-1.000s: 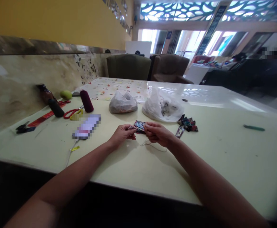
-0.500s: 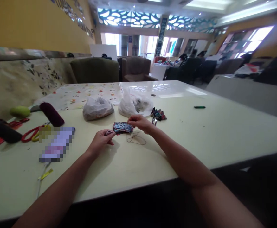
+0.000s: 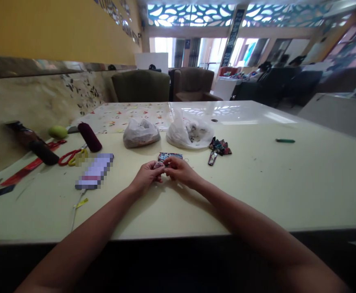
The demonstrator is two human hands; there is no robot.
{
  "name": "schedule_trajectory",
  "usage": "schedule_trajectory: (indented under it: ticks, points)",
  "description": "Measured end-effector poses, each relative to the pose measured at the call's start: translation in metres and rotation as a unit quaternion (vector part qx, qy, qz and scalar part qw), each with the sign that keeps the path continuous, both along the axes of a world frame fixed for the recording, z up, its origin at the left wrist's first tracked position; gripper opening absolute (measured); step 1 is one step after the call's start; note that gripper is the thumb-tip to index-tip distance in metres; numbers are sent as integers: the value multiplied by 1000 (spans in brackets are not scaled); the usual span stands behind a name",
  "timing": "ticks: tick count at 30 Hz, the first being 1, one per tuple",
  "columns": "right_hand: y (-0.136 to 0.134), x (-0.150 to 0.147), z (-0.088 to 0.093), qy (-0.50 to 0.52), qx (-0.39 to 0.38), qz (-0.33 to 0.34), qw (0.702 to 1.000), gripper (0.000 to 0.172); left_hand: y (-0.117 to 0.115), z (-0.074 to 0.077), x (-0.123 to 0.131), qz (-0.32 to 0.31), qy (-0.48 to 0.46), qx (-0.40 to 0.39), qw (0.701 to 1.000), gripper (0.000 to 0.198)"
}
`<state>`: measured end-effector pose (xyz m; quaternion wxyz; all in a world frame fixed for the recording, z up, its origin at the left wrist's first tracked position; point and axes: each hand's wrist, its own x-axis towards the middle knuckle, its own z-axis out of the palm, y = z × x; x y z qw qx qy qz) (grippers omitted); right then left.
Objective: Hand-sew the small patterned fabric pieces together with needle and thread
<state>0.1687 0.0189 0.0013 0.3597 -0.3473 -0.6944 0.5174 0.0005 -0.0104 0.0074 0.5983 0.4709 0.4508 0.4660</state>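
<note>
My left hand (image 3: 147, 175) is closed on a small folded piece of fabric (image 3: 159, 165), which shows between thumb and forefinger. Against it, my right hand (image 3: 180, 171) has its fingertips pinched together at the fabric's right edge; whatever they hold is too small to make out. Just beyond both hands lies a stack of blue-patterned cloth pieces (image 3: 170, 155), partly covered by my fingers. A bit of thin thread (image 3: 188, 163) curls on the table beside my right hand.
Two white plastic bags (image 3: 141, 136) stand behind the hands. To the right are a dark patterned fabric bundle (image 3: 222, 146), thread snips (image 3: 212, 158) and a green pen (image 3: 284, 141). Left lie a phone (image 3: 95, 171), scissors (image 3: 69, 157), a maroon thread spool (image 3: 90, 137) and a dark spool (image 3: 43, 152).
My right hand has come back from the cloth stack to meet my left hand at the small fabric piece. The camera view has turned slightly left.
</note>
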Motion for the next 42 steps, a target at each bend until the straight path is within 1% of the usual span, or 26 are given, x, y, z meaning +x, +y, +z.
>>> schedule_trajectory:
  ticks: [3,6,9,12,14,15,17,19,21,24,26,28,30,32,33,34,36,37,38,40,42]
  points:
    - [0,0,-4,-6,-10,0,1000,18,1,-1,-1,12,13,16,1000,43]
    - [-2,2,1,15,-40,14,999,12,1,-1,-4,5,62,42,997,44]
    - [-2,4,6,21,-47,20,998,11,3,1,-6,-5,125,75,989,42]
    - [-1,5,8,3,-41,13,999,10,4,4,-6,-25,147,108,983,42]
    - [0,4,9,-31,-15,-8,999,6,3,6,-4,-22,158,116,980,43]
    - [0,4,10,-53,11,-26,998,6,3,7,-3,-15,162,118,980,43]
    - [-1,2,13,-91,74,-68,991,10,1,9,-2,1,163,119,979,41]
    - [-2,1,14,-112,117,-92,982,13,0,9,-2,12,165,125,978,39]
    - [-1,2,14,-114,124,-78,983,12,1,8,-4,16,178,132,975,38]
    - [3,5,12,-102,100,-28,989,11,4,4,-8,13,198,132,971,40]
    - [4,6,11,-108,93,-10,990,12,5,3,-9,5,201,131,971,41]
    - [4,6,12,-134,119,-24,984,14,5,4,-9,0,207,136,969,40]
    - [1,4,15,-157,163,-62,972,16,4,6,-8,-1,214,140,967,36]
    - [-4,1,18,-146,179,-93,968,15,2,9,-7,-4,198,128,972,31]
    - [-6,1,19,-124,160,-92,975,13,1,10,-7,-8,172,112,979,30]
    - [-7,1,20,-92,124,-77,985,11,0,10,-7,-14,135,92,986,30]
    - [-9,3,20,-24,32,-28,999,8,0,8,-8,-39,61,56,996,29]
    - [-8,4,20,0,-3,-7,1000,8,1,7,-8,-44,34,41,998,29]
    - [-8,5,19,16,-21,4,1000,10,2,5,-8,-43,12,27,999,29]
    - [-6,7,19,34,-22,-2,999,14,4,2,-9,-47,-28,-1,998,28]
    - [-5,8,19,50,3,-25,998,16,7,-1,-9,-39,-63,-12,997,27]
